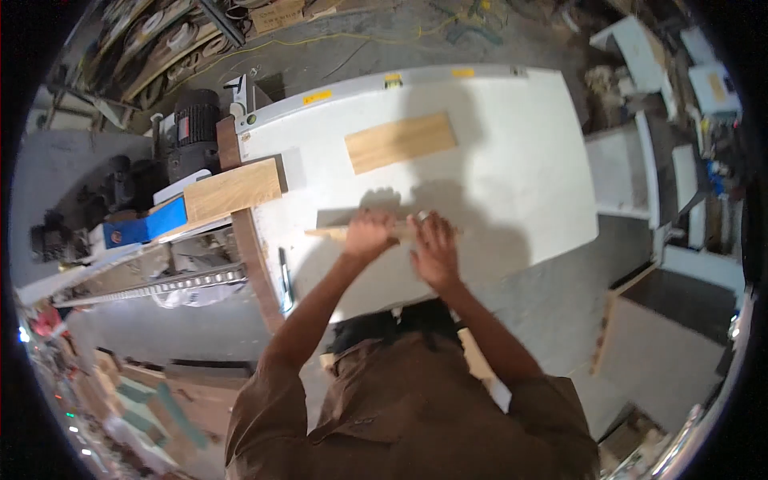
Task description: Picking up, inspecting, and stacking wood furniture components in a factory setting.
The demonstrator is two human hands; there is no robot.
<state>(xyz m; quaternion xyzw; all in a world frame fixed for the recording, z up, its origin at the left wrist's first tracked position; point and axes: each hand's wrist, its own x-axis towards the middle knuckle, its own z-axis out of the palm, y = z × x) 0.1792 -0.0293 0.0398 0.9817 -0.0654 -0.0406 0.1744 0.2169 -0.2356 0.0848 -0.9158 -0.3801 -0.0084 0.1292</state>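
Observation:
A light-brown wooden board [323,233] stands tilted nearly edge-on above the white tabletop, so mostly its narrow edge shows. My left hand [370,234] is closed round its left part. Toward its right end, my right hand [434,250] grips the same board, fingers reaching over to the far side. A small pale spot shows by the right fingertips; I cannot make it out. Beyond both hands, a rectangular wood-grain board [400,143] lies flat on the white table [512,144]. Another wood-grain board [234,192] rests at the table's left edge.
A long metal straightedge [352,92] with yellow labels runs along the table's far side. A utility knife [285,280] lies near the left edge. Left of the table stand a black motor [197,120] and a blue-marked machine part [148,228]. Cut panels [664,320] stand at the right.

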